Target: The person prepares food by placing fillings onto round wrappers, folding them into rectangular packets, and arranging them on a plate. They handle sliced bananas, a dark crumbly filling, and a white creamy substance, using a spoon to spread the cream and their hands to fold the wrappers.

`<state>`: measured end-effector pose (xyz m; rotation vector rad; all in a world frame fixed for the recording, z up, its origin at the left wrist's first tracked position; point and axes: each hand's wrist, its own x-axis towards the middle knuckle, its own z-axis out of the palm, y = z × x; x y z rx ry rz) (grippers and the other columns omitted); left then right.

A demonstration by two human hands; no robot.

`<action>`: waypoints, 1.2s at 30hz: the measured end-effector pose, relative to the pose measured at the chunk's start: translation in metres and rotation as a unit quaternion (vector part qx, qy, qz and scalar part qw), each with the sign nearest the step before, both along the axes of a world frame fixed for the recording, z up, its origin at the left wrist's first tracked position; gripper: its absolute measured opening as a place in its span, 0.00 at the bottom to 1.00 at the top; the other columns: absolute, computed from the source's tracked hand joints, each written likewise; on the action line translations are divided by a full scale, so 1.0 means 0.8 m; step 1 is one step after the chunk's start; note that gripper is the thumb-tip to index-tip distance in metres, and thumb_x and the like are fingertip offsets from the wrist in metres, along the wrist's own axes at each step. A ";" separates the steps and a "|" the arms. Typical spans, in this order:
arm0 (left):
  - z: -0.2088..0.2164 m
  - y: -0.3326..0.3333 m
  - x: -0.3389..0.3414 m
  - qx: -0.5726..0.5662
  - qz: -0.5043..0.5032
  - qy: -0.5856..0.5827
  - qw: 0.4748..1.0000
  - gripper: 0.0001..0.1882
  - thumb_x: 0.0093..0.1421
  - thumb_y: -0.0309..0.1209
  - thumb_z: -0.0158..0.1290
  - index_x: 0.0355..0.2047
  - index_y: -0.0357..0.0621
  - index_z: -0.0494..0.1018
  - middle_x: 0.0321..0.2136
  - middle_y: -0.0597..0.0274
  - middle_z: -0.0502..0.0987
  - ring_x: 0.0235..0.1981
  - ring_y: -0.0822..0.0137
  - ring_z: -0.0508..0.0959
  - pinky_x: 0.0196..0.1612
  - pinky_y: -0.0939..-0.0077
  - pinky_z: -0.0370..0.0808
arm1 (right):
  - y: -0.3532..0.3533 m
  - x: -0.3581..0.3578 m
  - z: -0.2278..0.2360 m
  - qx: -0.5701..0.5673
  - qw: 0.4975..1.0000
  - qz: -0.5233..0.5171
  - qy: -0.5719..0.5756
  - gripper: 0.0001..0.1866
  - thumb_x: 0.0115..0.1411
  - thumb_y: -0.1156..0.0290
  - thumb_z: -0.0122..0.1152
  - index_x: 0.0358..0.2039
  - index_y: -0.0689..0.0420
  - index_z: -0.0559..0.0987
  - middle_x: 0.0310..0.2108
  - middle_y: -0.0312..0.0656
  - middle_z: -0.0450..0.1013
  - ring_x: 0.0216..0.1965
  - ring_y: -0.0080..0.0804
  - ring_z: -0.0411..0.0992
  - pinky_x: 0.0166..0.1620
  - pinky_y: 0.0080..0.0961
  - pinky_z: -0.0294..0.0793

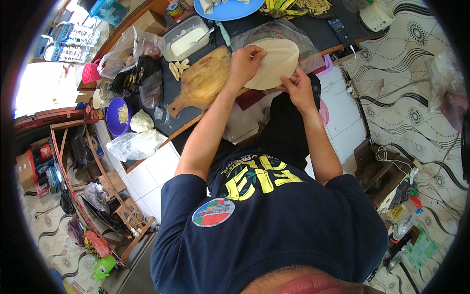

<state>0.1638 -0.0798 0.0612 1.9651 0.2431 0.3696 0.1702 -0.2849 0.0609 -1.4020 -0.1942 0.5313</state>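
A thin, round, pale wrapper sheet (274, 66) hangs between my two hands above the near edge of the dark table. My left hand (246, 64) pinches its left edge with fingers closed. At the lower right edge, my right hand (297, 89) grips the sheet between thumb and fingers. Under and behind it lies clear plastic (306, 41) over a round thing I cannot make out fully. Left of my left hand is a wooden cutting board (208, 78), with several banana slices (175, 70) beside its far left edge.
A clear container of white stuff (188, 46) with a utensil stands behind the board. A blue plate (227, 10) and banana peels (286, 9) lie at the back. A remote control (338, 30) is far right. Plastic bags and a purple bowl (117, 117) are at left.
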 end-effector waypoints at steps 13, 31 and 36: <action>-0.009 0.036 0.021 -0.018 0.024 0.033 0.999 0.08 0.61 0.31 0.62 0.36 0.39 0.84 0.23 0.56 0.82 0.21 0.71 0.78 0.28 0.72 0.75 | -0.023 0.026 -0.024 0.002 0.998 0.052 0.024 0.23 0.70 0.75 0.56 0.64 0.58 0.69 0.50 0.40 0.80 0.47 0.26 0.79 0.49 0.25 0.82; 0.023 0.086 0.015 -0.012 0.093 0.034 0.995 0.10 0.62 0.34 0.62 0.38 0.40 0.84 0.24 0.59 0.83 0.25 0.72 0.78 0.33 0.74 0.74 | -0.043 0.065 -0.013 -0.003 0.995 0.088 0.039 0.26 0.69 0.73 0.58 0.66 0.55 0.67 0.50 0.38 0.80 0.46 0.24 0.79 0.47 0.23 0.81; 0.043 0.098 -0.010 -0.059 0.108 0.028 0.992 0.11 0.63 0.34 0.61 0.39 0.37 0.83 0.23 0.64 0.81 0.23 0.77 0.74 0.28 0.75 0.71 | -0.045 0.074 -0.001 0.006 0.991 0.130 0.035 0.26 0.69 0.73 0.58 0.67 0.56 0.66 0.48 0.38 0.80 0.44 0.25 0.80 0.46 0.24 0.81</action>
